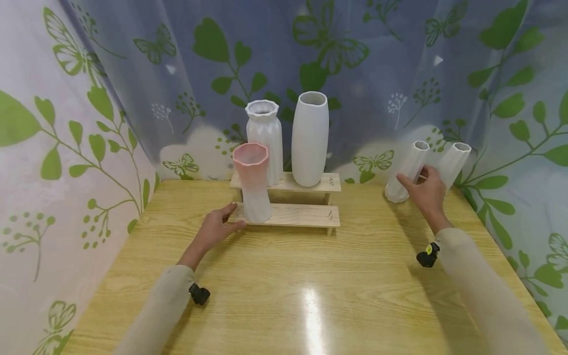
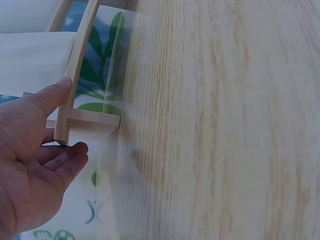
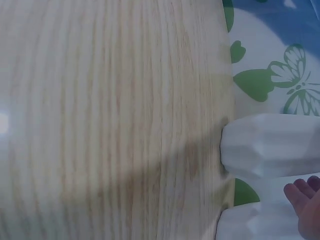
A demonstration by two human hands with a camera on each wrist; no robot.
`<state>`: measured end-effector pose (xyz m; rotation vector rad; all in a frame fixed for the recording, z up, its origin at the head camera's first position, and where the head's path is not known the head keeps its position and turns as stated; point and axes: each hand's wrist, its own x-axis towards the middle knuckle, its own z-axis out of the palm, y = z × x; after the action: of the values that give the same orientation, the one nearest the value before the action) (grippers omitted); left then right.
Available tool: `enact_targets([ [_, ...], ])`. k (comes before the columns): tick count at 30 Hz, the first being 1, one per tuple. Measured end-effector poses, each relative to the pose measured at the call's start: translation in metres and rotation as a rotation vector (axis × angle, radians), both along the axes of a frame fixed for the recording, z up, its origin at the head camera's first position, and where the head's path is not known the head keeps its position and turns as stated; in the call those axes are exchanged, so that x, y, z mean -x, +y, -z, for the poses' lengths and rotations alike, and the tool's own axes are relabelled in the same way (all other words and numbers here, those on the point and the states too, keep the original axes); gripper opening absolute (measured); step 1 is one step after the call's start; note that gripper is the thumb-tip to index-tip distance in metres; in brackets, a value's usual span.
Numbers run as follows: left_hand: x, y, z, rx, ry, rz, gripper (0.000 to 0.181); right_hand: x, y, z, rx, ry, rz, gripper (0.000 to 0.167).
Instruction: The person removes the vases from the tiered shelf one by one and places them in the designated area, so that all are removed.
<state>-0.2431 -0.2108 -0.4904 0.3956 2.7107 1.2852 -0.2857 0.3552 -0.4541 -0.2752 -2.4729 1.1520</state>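
Observation:
My left hand (image 1: pixel 216 228) pinches the left end of a two-step wooden stand (image 1: pixel 306 215). In the left wrist view, the thumb lies on the lower board (image 2: pixel 75 75) with the fingers beneath it. A pink-and-white vase (image 1: pixel 254 185) stands on that lower step beside the hand. Behind it, on the upper step, are a ribbed white vase (image 1: pixel 265 133) and a tall smooth white vase (image 1: pixel 312 140). At the right, my right hand (image 1: pixel 428 192) holds a slim white vase (image 1: pixel 410 160), thumb across its front. Its fingers (image 3: pixel 297 195) reach between it and a second slim white vase (image 1: pixel 455 160).
A light wood-grain table (image 1: pixel 284 276) carries everything. Patterned curtains (image 1: pixel 377 98) with green leaves and butterflies hang behind and at both sides. The two slim vases stand near the table's back right corner.

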Motion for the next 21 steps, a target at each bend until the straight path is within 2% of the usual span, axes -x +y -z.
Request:
enact_targets([
  [5, 0.000, -0.001, 0.000, -0.002, 0.004, 0.004, 0.082, -0.007, 0.004, -0.004, 0.033, 0.005, 0.010, 0.090],
  [10, 0.000, -0.002, 0.000, -0.005, 0.009, 0.006, 0.082, -0.017, 0.004, -0.010, 0.044, 0.015, -0.002, 0.089],
  [17, 0.000, 0.000, 0.001, 0.006, 0.007, 0.005, 0.083, -0.033, 0.000, -0.019, -0.018, 0.036, 0.024, 0.080],
  [21, -0.001, 0.000, 0.001, -0.001, 0.009, 0.007, 0.082, -0.042, -0.005, -0.025, -0.015, 0.043, 0.001, 0.079],
])
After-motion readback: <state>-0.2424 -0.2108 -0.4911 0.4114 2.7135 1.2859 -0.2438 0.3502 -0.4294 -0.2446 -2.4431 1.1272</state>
